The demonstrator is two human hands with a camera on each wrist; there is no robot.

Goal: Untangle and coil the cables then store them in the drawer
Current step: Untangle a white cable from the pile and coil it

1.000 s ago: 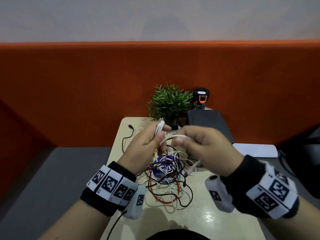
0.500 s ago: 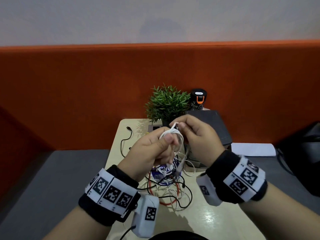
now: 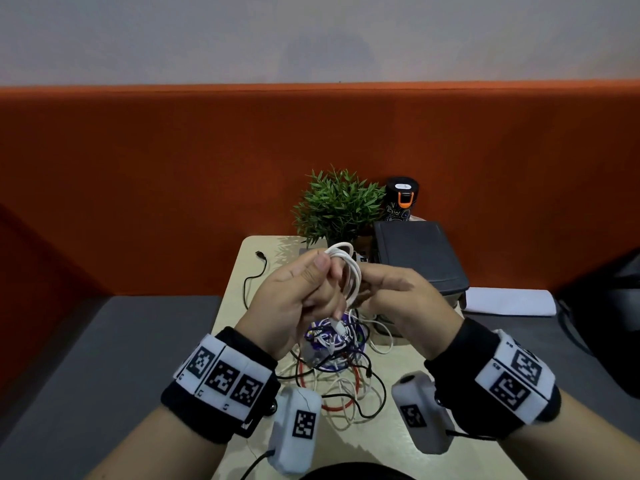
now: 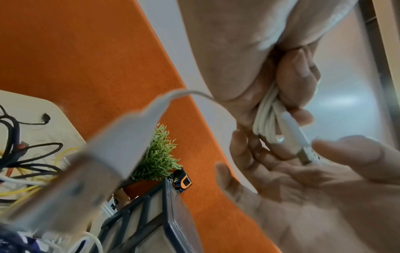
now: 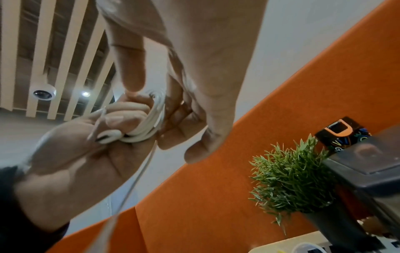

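Observation:
A white cable [image 3: 349, 271] is wound into a small coil above the table, and my left hand [image 3: 311, 285] grips it with curled fingers and thumb. In the right wrist view those fingers wrap the coil [image 5: 147, 123]. The cable's tail hangs below the left hand and ends in a USB plug [image 3: 337, 329], blurred and close in the left wrist view [image 4: 97, 162]. My right hand [image 3: 391, 285] sits against the coil's right side; its fingers [image 4: 238, 147] lie relaxed by the coil with the thumb apart. A tangle of red, black, white and yellow cables [image 3: 332, 372] lies underneath. The dark grey drawer unit [image 3: 419, 258] stands behind, right.
A potted green plant [image 3: 337, 206] and a black bottle [image 3: 401, 199] stand at the back of the beige table [image 3: 381, 445]. A loose black cable [image 3: 254, 278] lies at the left edge. An orange partition rises behind, and a white sheet [image 3: 509, 301] lies to the right.
The right hand drew the cable round onto the coil, then let the tail go. The plug end now hangs under the left hand, which holds a fuller coil.

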